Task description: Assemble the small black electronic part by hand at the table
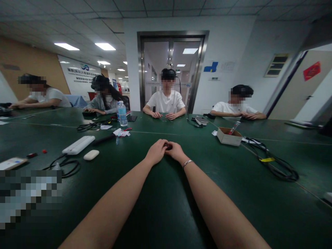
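We see the left hand (156,151) and right hand (175,150) meeting on the green tabletop (166,193) — fingers curled around something small and dark (169,147), forearms resting for steadiness.

Dark green table (166,214), white power strip (78,144), brown cardboard box (229,137), black cable (278,166) with yellow tag.

Writing on the wall banner (80,74) is too blurred to read.

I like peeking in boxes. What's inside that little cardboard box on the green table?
A thin stick-like tool with a red part pokes out of the cardboard box. The box's near wall hides whatever else lies at the bottom.
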A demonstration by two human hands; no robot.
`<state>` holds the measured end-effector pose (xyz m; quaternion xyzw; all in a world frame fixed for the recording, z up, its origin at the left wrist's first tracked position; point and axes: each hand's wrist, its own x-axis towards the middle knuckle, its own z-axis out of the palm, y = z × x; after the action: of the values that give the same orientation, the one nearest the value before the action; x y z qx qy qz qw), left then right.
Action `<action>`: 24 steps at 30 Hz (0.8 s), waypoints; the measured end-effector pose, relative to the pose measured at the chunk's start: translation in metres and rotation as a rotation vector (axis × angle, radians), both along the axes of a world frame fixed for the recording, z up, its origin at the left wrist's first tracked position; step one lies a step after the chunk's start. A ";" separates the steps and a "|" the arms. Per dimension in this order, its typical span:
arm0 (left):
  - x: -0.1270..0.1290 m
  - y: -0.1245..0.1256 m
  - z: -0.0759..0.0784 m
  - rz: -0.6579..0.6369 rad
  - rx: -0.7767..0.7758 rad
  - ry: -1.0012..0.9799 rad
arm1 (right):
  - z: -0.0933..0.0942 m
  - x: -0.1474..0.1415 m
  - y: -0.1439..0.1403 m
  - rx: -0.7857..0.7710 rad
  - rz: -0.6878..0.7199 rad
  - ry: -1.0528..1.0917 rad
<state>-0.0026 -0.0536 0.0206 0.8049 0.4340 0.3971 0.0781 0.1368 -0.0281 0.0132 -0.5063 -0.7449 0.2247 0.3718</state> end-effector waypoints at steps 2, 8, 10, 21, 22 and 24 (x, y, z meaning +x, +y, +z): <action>-0.002 0.011 -0.004 0.011 -0.090 -0.129 | 0.000 0.002 0.002 0.000 0.011 -0.020; -0.010 0.025 -0.010 -0.045 -0.296 -0.361 | -0.005 0.006 0.008 0.100 0.017 -0.017; -0.012 0.024 -0.012 -0.048 -0.296 -0.372 | -0.006 0.005 0.008 0.158 0.003 -0.033; -0.010 0.035 -0.006 0.156 -0.416 -0.021 | -0.001 0.005 0.007 -0.240 0.067 0.374; -0.010 0.034 -0.004 0.157 -0.407 -0.006 | 0.000 0.006 0.008 -0.266 0.100 0.422; -0.011 0.029 -0.003 0.152 -0.389 0.022 | 0.002 0.008 0.008 -0.298 0.163 0.503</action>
<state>-0.0132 -0.0243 0.0180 0.7438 0.5628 0.3018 0.1973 0.1452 -0.0201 0.0148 -0.4223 -0.6264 0.4789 0.4471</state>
